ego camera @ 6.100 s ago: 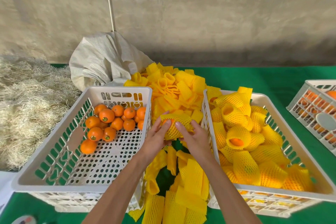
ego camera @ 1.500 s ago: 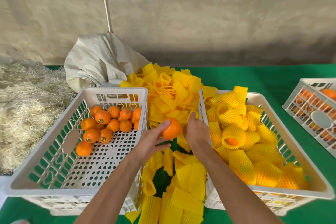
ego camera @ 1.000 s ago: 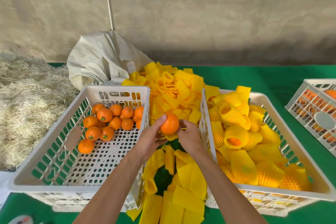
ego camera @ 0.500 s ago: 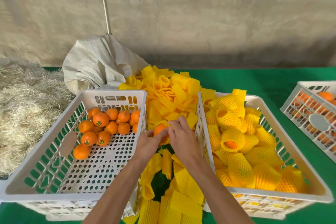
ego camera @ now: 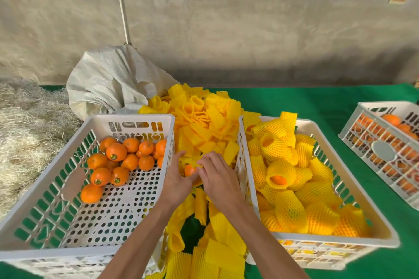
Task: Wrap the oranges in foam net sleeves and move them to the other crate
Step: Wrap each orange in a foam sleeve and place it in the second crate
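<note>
Left of the sleeve pile (ego camera: 204, 124), bare oranges (ego camera: 122, 158) sit in our source crate (ego camera: 68, 142). Over the pile, our left hand (ego camera: 179, 179) cups one orange (ego camera: 189, 170); our right hand (ego camera: 217, 176) pinches a soft, stretchy sleeve (ego camera: 190, 161) by its rim. The firm, smooth fruit could slip.

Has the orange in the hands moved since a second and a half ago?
Yes. The orange sits lower between the left crate and right crate, now partly inside a sleeve.
</note>
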Motion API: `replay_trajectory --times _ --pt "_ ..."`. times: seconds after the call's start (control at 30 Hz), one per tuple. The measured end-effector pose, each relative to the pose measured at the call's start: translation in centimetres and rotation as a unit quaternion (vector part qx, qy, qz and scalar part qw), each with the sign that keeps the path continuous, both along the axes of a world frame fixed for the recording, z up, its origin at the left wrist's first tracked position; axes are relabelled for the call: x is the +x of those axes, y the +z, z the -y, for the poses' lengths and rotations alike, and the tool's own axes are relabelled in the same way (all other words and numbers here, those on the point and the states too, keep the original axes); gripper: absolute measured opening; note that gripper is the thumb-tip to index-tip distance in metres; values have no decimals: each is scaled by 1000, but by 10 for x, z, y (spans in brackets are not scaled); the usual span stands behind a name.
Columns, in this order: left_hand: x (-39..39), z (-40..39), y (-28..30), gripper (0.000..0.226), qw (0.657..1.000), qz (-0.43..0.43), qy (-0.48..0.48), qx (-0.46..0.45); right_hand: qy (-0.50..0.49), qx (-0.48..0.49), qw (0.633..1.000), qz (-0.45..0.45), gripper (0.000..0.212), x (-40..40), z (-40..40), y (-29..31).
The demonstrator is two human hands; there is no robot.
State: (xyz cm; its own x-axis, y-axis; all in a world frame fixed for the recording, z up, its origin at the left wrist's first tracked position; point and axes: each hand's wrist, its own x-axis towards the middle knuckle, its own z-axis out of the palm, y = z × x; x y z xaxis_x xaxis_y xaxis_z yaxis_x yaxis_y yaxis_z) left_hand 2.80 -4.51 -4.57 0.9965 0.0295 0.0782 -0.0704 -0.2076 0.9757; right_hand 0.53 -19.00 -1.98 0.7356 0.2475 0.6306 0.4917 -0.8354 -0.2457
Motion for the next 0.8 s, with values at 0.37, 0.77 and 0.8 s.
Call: replay_trajectory --times 0.37,0.77,0.8 --pt "0 3 4 29 994 -68 35 -81 -40 157 964 -210 44 -11 9 -29" --pt "1 4 7 92 968 -217 -32 -124 -70 190 965 -168 27 -15 13 -22" --pt "1 4 7 92 967 -214 -36 -132 -76 176 966 -175 31 -14 14 -22"
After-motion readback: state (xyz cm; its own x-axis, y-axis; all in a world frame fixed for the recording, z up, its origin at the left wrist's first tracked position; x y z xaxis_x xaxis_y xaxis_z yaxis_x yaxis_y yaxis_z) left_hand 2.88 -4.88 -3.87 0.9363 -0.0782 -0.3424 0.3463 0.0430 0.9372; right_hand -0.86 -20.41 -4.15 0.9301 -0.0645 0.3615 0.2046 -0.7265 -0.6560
